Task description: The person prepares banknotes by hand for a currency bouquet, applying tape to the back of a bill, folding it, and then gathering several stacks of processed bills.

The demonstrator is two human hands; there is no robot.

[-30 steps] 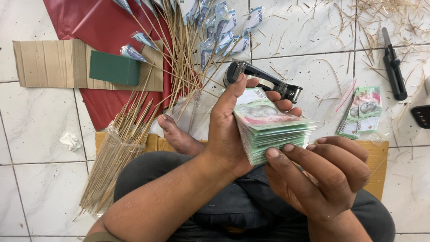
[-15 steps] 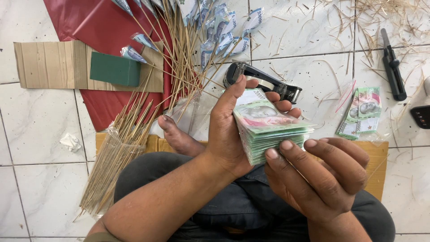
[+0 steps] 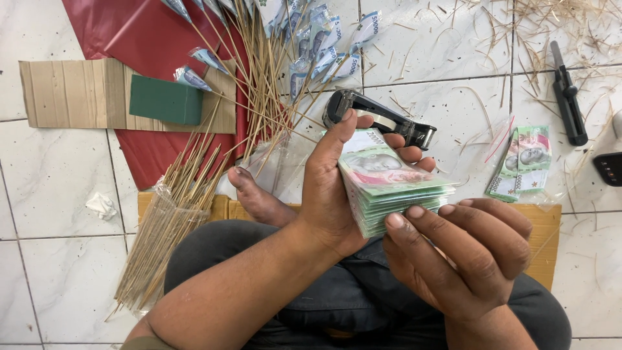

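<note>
My left hand (image 3: 334, 188) grips a thick stack of green banknotes (image 3: 389, 185) above my lap, thumb lying along the top note. My right hand (image 3: 463, 259) sits just below and to the right, its fingertips resting on the near edge of the stack. A black stapler (image 3: 379, 116) lies on the tiled floor right behind the stack. My bare foot (image 3: 256, 194) shows to the left of the left wrist.
A bundle of thin bamboo sticks (image 3: 172, 220) lies at left, with more sticks tipped with rolled notes (image 3: 311, 45) fanned over red paper (image 3: 149, 39). A green foam block (image 3: 165, 100) rests on cardboard (image 3: 71, 94). A smaller banknote bundle (image 3: 525, 162) and a black tool (image 3: 567, 94) lie at right.
My right hand's fingers have slid a little further along the near edge of the stack. The left hand and the notes stay in place.
</note>
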